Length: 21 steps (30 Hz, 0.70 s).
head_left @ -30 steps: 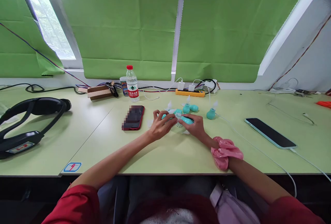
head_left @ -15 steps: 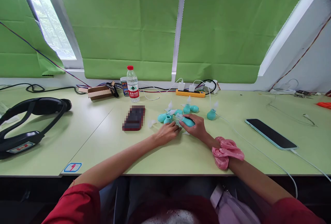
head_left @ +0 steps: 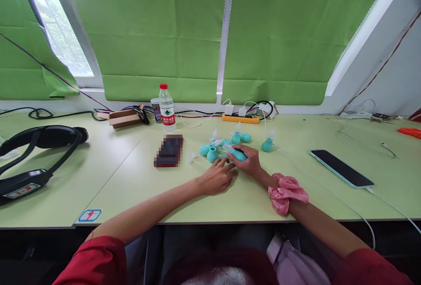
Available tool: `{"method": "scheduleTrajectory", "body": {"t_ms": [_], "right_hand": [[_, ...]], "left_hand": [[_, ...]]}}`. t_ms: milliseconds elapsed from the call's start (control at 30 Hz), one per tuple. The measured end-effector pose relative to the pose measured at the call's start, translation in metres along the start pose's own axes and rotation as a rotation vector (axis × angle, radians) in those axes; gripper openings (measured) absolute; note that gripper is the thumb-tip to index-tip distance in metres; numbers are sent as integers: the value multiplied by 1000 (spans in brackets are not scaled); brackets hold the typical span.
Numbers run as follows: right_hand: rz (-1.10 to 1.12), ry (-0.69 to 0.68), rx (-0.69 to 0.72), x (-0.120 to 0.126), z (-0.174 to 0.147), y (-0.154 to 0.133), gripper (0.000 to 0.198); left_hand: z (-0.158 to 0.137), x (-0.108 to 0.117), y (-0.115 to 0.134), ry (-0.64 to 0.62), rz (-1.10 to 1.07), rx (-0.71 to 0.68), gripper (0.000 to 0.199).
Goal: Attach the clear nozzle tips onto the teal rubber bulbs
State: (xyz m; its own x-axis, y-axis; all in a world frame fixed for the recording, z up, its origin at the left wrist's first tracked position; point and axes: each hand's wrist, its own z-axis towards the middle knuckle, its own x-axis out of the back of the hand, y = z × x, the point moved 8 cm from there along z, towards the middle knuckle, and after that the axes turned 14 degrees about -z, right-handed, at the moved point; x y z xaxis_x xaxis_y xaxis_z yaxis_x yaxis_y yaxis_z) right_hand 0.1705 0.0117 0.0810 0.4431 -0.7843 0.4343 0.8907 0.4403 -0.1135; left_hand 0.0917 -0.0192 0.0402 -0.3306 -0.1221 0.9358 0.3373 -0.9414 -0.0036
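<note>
My right hand (head_left: 249,160) is closed around a teal rubber bulb syringe (head_left: 239,155) with a clear nozzle that points left. Just to its left, my left hand (head_left: 217,177) lies low over the table, fingers bent and slightly apart; what is under the fingertips is hidden. Beyond its fingers stands a teal bulb with an open neck (head_left: 212,154). Several other teal bulbs cluster behind, some with translucent tips. One bulb with a tip (head_left: 267,144) stands apart on the right. A loose translucent nozzle (head_left: 192,158) lies to the left.
A dark red phone-like slab (head_left: 168,151), partly pixelated, lies left of the bulbs. Behind are a water bottle (head_left: 167,112), a cup (head_left: 157,110), an open cardboard box (head_left: 125,119) and a yellow power strip (head_left: 240,119). A charging phone (head_left: 342,169) lies right; a black headset (head_left: 39,162) left.
My left hand has shifted right and slightly toward me, uncovering more of the open-necked bulb and covering the spot where a translucent nozzle lay. My right hand keeps its hold on the bulb syringe.
</note>
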Motion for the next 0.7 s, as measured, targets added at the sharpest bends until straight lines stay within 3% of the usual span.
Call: {"method": "scheduleTrajectory", "body": {"t_ms": [167, 300, 433, 567, 700], "right_hand": [[9, -17, 23, -2, 0, -1, 19], [17, -37, 44, -2, 1, -3, 18], [37, -58, 28, 1, 2, -6, 19], [86, -74, 61, 5, 0, -17, 20], [124, -88, 129, 6, -3, -29, 20]], "left_hand": [[1, 4, -25, 70, 136, 134, 16], [0, 12, -30, 140, 180, 155, 13], [-5, 33, -33, 308, 13, 185, 11], [-16, 54, -45, 491, -217, 324, 18], [-15, 49, -49, 406, -247, 422, 31]]}}
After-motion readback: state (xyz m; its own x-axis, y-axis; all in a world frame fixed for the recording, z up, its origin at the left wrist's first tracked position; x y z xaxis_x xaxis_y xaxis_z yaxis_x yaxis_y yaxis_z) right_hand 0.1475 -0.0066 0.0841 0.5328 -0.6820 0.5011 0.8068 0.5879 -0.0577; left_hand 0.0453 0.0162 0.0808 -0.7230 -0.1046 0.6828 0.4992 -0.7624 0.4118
